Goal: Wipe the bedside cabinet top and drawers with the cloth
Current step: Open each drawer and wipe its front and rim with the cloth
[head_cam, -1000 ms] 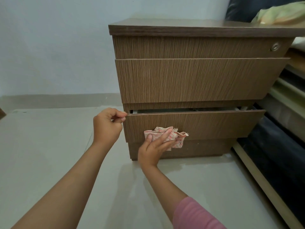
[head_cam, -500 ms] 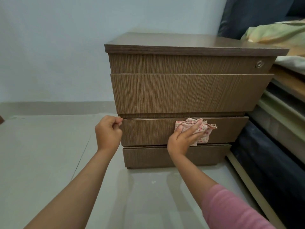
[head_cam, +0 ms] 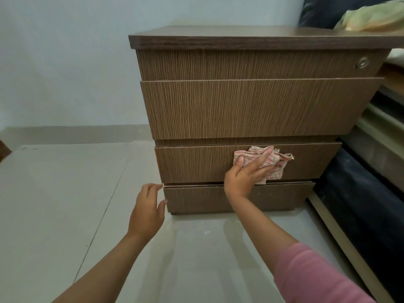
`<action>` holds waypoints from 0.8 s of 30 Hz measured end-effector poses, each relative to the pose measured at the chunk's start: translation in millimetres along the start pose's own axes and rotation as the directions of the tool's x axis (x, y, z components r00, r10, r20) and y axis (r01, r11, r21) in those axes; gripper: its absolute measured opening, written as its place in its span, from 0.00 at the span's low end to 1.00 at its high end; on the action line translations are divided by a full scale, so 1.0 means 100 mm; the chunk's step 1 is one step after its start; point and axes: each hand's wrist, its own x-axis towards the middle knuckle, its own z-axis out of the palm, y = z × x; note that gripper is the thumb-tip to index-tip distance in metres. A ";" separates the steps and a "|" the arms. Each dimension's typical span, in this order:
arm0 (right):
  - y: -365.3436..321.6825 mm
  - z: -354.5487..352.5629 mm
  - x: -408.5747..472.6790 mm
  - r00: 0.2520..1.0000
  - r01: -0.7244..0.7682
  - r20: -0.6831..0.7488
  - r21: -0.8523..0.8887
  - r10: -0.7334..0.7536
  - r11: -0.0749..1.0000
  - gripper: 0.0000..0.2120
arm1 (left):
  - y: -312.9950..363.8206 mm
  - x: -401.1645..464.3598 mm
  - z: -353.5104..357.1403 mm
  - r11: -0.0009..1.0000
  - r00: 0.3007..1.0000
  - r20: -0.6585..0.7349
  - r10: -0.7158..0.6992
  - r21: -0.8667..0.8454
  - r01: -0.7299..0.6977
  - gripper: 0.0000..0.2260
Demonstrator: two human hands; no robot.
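Note:
A brown wood-grain bedside cabinet (head_cam: 251,64) stands against the pale wall, all its drawers pushed in. My right hand (head_cam: 244,174) presses a crumpled pink-striped cloth (head_cam: 273,162) flat against the front of the third drawer (head_cam: 192,162), right of its middle. My left hand (head_cam: 148,209) hovers open at the left corner of the bottom drawer (head_cam: 196,197), fingertips close to its top edge and thumb near its side. The cabinet's dark top (head_cam: 240,35) is bare on its visible part.
A keyhole lock (head_cam: 361,63) sits at the right of the top drawer. A bed frame with a dark mattress (head_cam: 367,189) runs along the cabinet's right side, with a green-yellow pillow (head_cam: 371,17) above. Pale tiled floor (head_cam: 65,193) spreads to the left and front.
The third drawer, slightly open a second ago, is now pushed in. My right hand slid the cloth rightward along its front. My left hand let go of that drawer's corner and dropped to the bottom drawer.

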 end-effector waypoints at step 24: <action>0.07 -0.04 -1.02 0.957 -0.217 -0.145 0.222 0.252 0.951 0.28 | -0.19 0.18 0.19 0.978 0.996 0.018 -0.086 -0.190 0.088 0.03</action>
